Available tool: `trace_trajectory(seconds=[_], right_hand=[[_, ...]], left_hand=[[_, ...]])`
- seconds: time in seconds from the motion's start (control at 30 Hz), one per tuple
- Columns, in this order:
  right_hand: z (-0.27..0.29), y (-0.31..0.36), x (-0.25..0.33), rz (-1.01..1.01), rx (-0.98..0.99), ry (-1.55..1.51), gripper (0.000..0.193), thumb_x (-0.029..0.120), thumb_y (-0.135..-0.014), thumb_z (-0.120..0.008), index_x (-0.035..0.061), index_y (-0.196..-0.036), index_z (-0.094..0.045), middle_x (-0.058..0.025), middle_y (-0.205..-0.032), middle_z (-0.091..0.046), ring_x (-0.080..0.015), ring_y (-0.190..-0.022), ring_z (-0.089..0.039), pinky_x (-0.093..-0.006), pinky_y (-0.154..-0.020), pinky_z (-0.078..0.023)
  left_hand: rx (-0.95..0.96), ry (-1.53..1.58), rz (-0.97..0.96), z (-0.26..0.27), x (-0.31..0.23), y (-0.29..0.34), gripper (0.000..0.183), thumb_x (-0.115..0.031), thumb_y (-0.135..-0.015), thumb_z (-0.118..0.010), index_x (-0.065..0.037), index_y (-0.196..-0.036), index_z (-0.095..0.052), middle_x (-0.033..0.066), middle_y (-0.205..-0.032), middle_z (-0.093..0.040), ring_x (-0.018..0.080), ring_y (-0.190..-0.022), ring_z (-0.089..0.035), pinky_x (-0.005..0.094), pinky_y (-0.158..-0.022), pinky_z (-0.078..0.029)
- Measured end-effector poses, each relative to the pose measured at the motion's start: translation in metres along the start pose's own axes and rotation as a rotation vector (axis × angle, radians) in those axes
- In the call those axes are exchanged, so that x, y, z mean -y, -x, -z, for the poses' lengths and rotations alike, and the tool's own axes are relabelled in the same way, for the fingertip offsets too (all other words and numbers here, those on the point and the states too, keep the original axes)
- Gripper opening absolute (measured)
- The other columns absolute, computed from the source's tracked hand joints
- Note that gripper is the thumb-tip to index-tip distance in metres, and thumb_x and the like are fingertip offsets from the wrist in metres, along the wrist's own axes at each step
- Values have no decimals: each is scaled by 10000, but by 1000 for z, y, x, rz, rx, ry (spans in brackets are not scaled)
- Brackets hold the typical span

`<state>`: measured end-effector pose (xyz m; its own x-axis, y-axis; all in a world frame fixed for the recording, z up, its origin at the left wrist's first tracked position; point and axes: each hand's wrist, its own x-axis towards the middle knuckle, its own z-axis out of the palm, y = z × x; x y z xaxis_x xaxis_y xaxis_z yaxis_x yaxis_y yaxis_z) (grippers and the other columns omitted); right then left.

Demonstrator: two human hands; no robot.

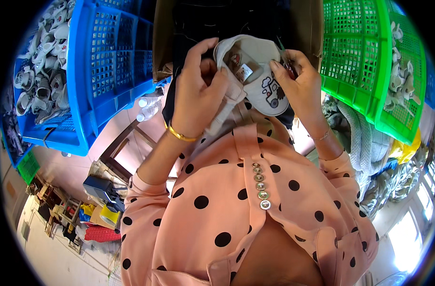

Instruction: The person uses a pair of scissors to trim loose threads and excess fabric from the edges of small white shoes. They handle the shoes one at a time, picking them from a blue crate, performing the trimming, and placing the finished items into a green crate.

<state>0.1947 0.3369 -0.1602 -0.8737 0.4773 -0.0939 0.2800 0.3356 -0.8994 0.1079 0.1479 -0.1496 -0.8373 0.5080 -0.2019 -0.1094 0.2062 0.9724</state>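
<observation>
Head view: left hand (198, 95) pinches the left rim of a small off-white shoe upper (255, 86), thumb inside the grasp, fingers curled. Right hand (299, 86) holds its right edge, thumb on the near face; a slim pointed tool (289, 67) is also in those fingers, mostly hidden, can't tell exact type. Upper sits between the 2 hands, in front of the torso, opening toward camera. White label (244, 72) inside, vehicle motif (272, 93) on the right-hand flap. Gold bangle (180, 135) on left wrist. Behind the hands: cardboard box (163, 35) with dark cloth (198, 21) in it. Left: blue basket (103, 71), white shoe pieces (43, 86) beyond its near wall. Right: green basket (353, 62), more light pieces (404, 85) at its far side. Clear bottles (148, 109) below the blue basket.
</observation>
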Motion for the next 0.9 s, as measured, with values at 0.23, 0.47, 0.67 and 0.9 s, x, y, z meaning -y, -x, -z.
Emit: trace_trajectory(seconds=[0.23, 0.47, 0.67, 0.9], right_hand=[[7, -20, -17, -15, 203, -98, 227, 190, -899, -653, -29, -943, -614, -27, -637, -519, -47, -613, -430, -217, -566, -426], [15, -30, 13, 222, 424, 87, 194, 177, -908, -639, -7, -966, -617, -61, -635, -494, -71, -573, -416, -228, -534, -417], [12, -29, 24, 199, 601, -48, 193, 168, -916, -630, -10, -990, -618, -43, -645, -512, -55, -598, -428, -220, -548, -415], [-2, -10, 32, -3, 805, -278, 218, 170, -932, -611, -31, -1015, -619, 2, -707, -583, -31, -651, -465, -204, -597, -439]], left_hand=[[-26, -305, 144, 1, 3, 22, 406, -89, -874, -651, -64, -1262, -534, 34, -779, -632, 90, -756, -571, 228, -660, -471], [19, -591, -661, 15, -17, -23, 257, -95, -781, -721, -88, -1037, -704, 76, -905, -677, 241, -829, -584, 315, -732, -470], [336, -265, -307, 36, -21, -23, 145, -106, -863, -671, -15, -969, -712, 47, -842, -691, 85, -698, -602, 193, -600, -476], [446, 249, 288, 50, -16, 7, 228, -175, -847, -699, 4, -986, -709, 37, -808, -691, 49, -698, -619, 178, -641, -509]])
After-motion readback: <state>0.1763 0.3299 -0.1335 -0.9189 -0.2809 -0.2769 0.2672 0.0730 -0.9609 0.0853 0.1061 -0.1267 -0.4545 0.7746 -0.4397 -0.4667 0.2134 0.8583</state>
